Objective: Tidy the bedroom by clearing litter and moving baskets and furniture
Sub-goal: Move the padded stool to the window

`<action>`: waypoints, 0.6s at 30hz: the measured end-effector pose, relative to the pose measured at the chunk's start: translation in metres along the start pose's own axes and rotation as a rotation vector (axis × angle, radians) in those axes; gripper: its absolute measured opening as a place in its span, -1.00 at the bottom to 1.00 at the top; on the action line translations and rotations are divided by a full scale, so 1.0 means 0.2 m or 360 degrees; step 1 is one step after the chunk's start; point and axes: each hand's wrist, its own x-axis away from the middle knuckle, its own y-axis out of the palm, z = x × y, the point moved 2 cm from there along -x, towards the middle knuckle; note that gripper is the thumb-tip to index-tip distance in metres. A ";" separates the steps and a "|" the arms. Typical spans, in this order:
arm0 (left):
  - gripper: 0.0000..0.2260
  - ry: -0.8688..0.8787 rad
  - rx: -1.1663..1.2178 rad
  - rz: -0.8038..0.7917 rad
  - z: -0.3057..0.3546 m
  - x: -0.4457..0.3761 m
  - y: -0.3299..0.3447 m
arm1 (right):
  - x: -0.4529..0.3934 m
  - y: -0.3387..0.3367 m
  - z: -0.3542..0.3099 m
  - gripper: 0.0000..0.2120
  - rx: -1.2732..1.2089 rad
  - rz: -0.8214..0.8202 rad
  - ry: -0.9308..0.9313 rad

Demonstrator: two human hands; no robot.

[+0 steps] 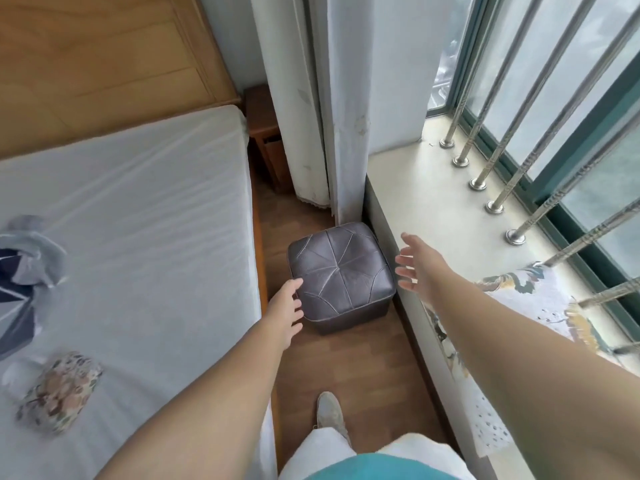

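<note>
A small grey padded stool (341, 271) with stitched seams stands on the wooden floor, in the narrow gap between the bed and the window ledge. My left hand (284, 310) reaches its near left corner, fingers spread, fingertips at the stool's edge. My right hand (417, 263) hovers open at the stool's right side, just above the ledge's edge, fingers straight and spread. Neither hand holds anything.
The bed (138, 209) with a white sheet fills the left; a floral pouch (60, 393) and grey-blue clothing (24, 261) lie on it. A pale curtain (311, 109) hangs behind the stool, with a dark nightstand (263, 133) beyond. A patterned cloth (540, 317) drapes the ledge (433, 202) under window bars.
</note>
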 end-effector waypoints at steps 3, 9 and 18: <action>-0.45 -0.0038 -0.0016 0.0025 0.09 -0.14 -0.08 | -0.10 0.10 0.02 -0.43 0.0049 0.0083 0.0056; -0.44 -0.0167 -0.0050 -0.0011 0.18 -0.37 -0.07 | -0.29 0.17 -0.05 -0.62 0.0054 0.0134 0.0136; -0.44 -0.0322 0.0012 0.0120 0.36 -0.81 0.11 | -0.83 0.18 -0.27 -0.38 0.0116 0.0094 0.0230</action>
